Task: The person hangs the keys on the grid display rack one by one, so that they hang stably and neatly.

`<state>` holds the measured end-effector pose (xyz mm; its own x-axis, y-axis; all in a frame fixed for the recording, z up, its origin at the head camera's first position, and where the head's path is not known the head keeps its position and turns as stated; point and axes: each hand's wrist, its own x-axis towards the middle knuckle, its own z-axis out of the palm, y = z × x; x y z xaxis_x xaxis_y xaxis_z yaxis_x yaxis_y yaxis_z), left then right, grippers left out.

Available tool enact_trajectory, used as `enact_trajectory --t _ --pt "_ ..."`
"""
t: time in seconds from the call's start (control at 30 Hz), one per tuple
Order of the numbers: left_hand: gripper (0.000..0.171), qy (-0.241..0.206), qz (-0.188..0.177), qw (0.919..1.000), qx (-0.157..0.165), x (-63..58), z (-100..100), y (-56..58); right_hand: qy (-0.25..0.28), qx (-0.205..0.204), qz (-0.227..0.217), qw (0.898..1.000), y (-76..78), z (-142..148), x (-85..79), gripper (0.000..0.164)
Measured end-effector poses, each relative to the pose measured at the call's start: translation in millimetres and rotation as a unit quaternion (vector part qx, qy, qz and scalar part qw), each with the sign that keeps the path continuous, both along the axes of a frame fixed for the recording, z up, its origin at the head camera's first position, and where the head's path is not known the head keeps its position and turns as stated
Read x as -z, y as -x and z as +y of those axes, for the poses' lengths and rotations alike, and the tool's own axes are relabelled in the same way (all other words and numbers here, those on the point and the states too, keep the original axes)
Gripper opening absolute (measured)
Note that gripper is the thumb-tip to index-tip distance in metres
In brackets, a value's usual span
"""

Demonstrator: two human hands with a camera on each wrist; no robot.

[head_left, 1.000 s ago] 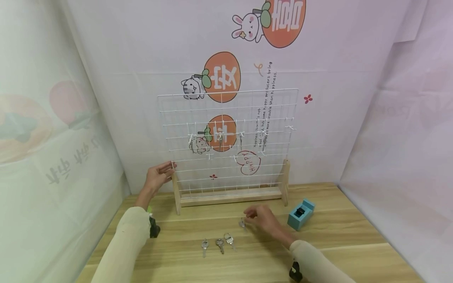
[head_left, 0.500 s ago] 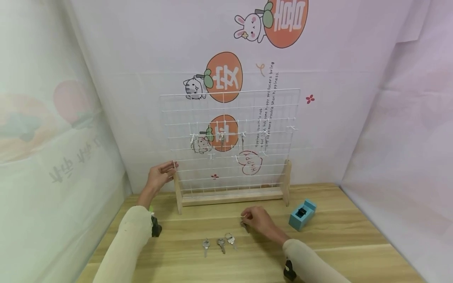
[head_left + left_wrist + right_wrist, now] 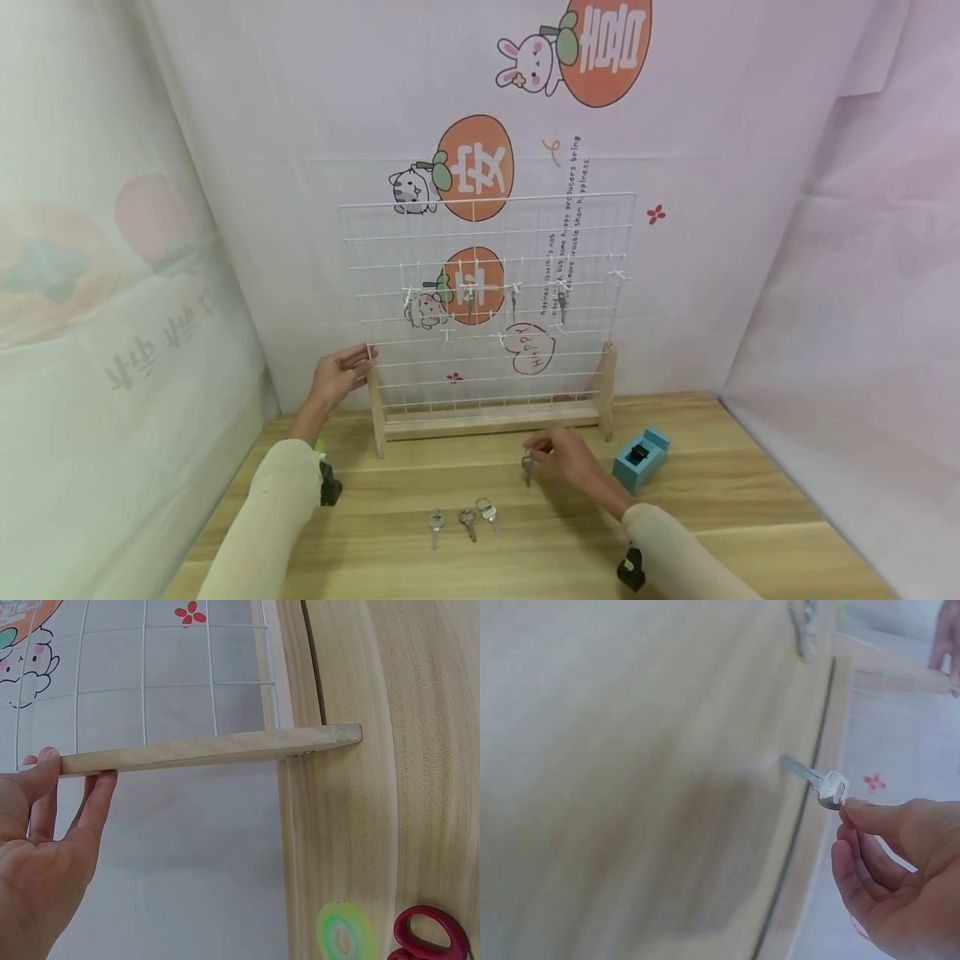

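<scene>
White cloth printed with orange fruit and cartoon animals (image 3: 533,65) backs a wood-grained desk (image 3: 360,550). Just in front of the wire rack (image 3: 480,342), a small metal key (image 3: 829,790) hangs from the right hand (image 3: 566,458), its blade pointing down; it appears clear of the desk, though the views leave that uncertain. Thumb and forefinger pinch it at the bow end; the other fingers curl loosely beneath without gripping anything. It should handle as light, stiff and hardly breakable, but thin, smooth and apt to swivel or slip, so the ring or bow is the place to hold, leaving the blade free.

Nearer the person lie three loose keys (image 3: 468,523), the rightmost showing a clear ring. Up on the rack, white hooks (image 3: 618,275) stick out, and some carry what look like more keys (image 3: 514,305). The left hand (image 3: 337,377) grasps the rack's wooden upright (image 3: 217,746). Right of the rack sits a blue block (image 3: 625,475) with a black insert; by the left arm are green tape (image 3: 328,930) and red-handled scissors (image 3: 429,909).
</scene>
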<state>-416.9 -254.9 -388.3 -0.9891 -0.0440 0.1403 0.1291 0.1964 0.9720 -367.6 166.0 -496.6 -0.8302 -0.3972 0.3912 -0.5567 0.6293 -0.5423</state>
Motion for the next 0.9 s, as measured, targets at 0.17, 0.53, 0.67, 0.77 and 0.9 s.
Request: enact_trajectory --t 0.17,0.53,0.67,0.77,0.9 --pt "0.048 0.001 0.003 1.0000 0.003 -1.8 -0.5 -1.1 0.014 0.009 0.043 0.999 10.0 18.2 -15.4 0.008" --pt "0.049 0.000 0.002 1.0000 0.006 -2.3 0.2 -5.3 0.061 0.041 0.068 0.995 18.1 51.3 -57.7 0.013" --pt "0.048 0.000 0.004 1.0000 0.007 -1.4 -0.3 -4.3 0.073 0.074 0.100 0.990 16.9 62.6 -76.0 0.015" --pt "0.048 -0.001 0.003 1.0000 0.008 -0.8 -0.5 -3.7 0.086 0.090 0.113 0.986 17.6 72.2 -89.6 0.015" --pt "0.048 -0.001 0.003 0.9999 0.010 -0.6 -0.5 -3.6 0.106 0.106 0.138 0.979 18.5 85.0 -109.1 0.016"
